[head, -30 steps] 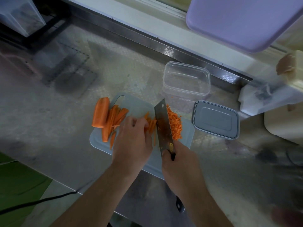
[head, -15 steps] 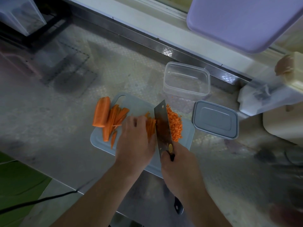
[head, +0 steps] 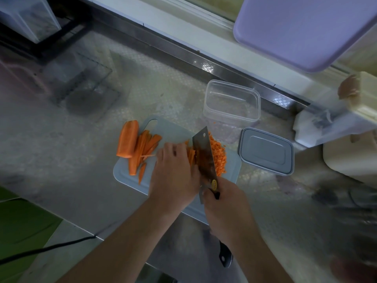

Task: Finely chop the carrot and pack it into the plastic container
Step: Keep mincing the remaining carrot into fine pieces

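Observation:
A pale blue cutting board (head: 173,127) lies on the steel counter. At its left sit a carrot half (head: 127,141) and several carrot strips (head: 145,148). My left hand (head: 175,172) presses down on a bundle of strips (head: 191,155), fingers curled over it. My right hand (head: 226,207) grips the cleaver (head: 205,154), whose blade stands right against the bundle. To the right of the blade lies a pile of fine carrot dice (head: 219,158). Behind the board stands the clear plastic container (head: 231,103) with nothing in it.
A grey lid (head: 267,152) lies right of the board. A purple tray (head: 306,27) hangs over the back ledge. White and cream appliances (head: 346,127) crowd the right side. A black cable (head: 47,250) runs along the front left edge.
My left hand has slid a little left along the strips, and the cleaver has followed it. The dice pile sits as before.

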`<control>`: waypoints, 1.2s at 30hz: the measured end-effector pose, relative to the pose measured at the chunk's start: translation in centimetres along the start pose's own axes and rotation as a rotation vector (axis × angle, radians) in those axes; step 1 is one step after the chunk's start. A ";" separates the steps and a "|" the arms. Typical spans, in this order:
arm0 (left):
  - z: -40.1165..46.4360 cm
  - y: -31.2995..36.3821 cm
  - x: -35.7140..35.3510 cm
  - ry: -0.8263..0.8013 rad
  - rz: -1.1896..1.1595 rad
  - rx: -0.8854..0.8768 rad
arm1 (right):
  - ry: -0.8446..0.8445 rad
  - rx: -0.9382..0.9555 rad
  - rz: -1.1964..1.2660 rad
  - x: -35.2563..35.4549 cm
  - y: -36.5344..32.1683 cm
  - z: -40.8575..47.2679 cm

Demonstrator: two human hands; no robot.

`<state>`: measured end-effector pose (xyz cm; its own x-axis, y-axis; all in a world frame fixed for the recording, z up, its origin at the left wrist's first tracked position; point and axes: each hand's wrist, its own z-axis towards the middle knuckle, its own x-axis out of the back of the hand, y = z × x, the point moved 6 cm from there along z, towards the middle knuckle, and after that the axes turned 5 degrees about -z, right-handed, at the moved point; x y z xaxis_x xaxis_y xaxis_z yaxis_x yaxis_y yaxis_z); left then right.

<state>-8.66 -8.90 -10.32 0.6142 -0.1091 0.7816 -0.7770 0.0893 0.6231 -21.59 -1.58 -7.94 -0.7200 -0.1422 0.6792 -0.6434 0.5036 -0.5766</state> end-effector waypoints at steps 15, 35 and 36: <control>-0.3 1.1 0.1 -0.012 0.010 0.026 | 0.006 -0.019 0.001 1.2 0.9 -0.5; 0.8 -1.9 2.8 -0.105 -0.050 -0.303 | 0.110 0.008 -0.194 2.1 0.0 0.2; 0.6 -2.0 2.7 -0.083 -0.058 -0.310 | 0.117 0.014 -0.212 2.1 -0.2 0.2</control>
<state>-5.49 -10.02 -9.49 0.6326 -0.2021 0.7477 -0.6545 0.3766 0.6556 -23.04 -2.16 -6.50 -0.5336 -0.1436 0.8334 -0.7814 0.4607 -0.4209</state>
